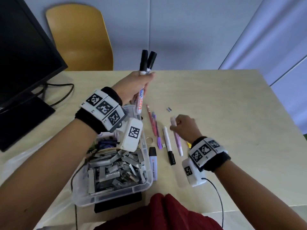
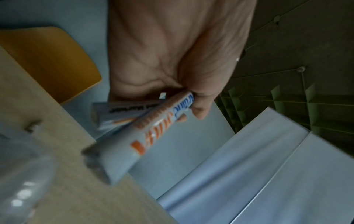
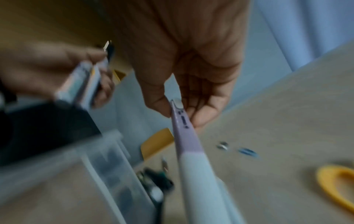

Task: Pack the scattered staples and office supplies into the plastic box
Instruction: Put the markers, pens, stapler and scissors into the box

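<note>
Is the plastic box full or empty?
Nearly full. The plastic box is heaped with staples almost up to its rim, and its lid is off. Pens still lie on the table beside it.

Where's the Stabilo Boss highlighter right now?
In the head view, the Stabilo Boss highlighter lies flat on the table, just right of the plastic box of staples and left of the black-capped white marker.

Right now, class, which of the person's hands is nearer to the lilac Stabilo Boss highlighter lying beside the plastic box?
Right. The right hand is just beyond the highlighter; the left hand is raised farther back, holding markers.
</note>
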